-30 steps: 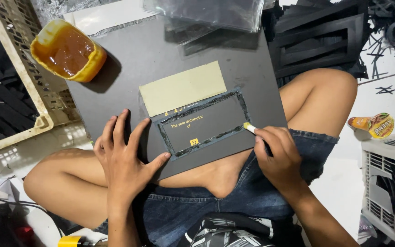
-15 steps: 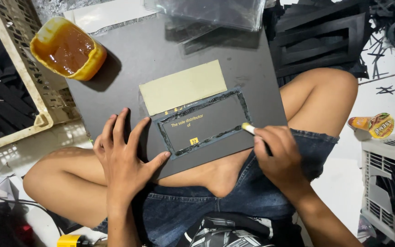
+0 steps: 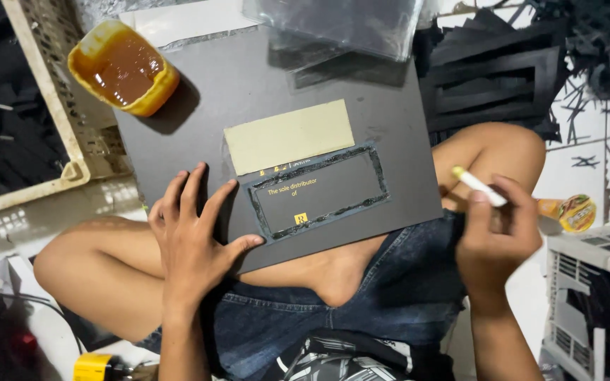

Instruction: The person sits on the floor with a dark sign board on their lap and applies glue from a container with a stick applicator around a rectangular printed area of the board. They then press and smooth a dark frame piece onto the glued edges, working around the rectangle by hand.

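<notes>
Head view: a person seated cross-legged on the floor steadies a dark board (image 3: 277, 106) across the lap, left hand (image 3: 190, 236) spread flat, fingers open, on its near corner beside a black card (image 3: 319, 192) ringed with wet adhesive. The right hand (image 3: 495, 236), fingers closed on a small white applicator stick (image 3: 478, 186), hovers off the board's right edge above the knee. The gluing step appears underway; a next pass would call for a steady tip along the border. A yellow tub of amber glue (image 3: 123, 67), a pale rectangular panel (image 3: 289, 137), a plastic crate (image 3: 51, 106) and clear plastic sleeves (image 3: 340, 25) crowd the board.
</notes>
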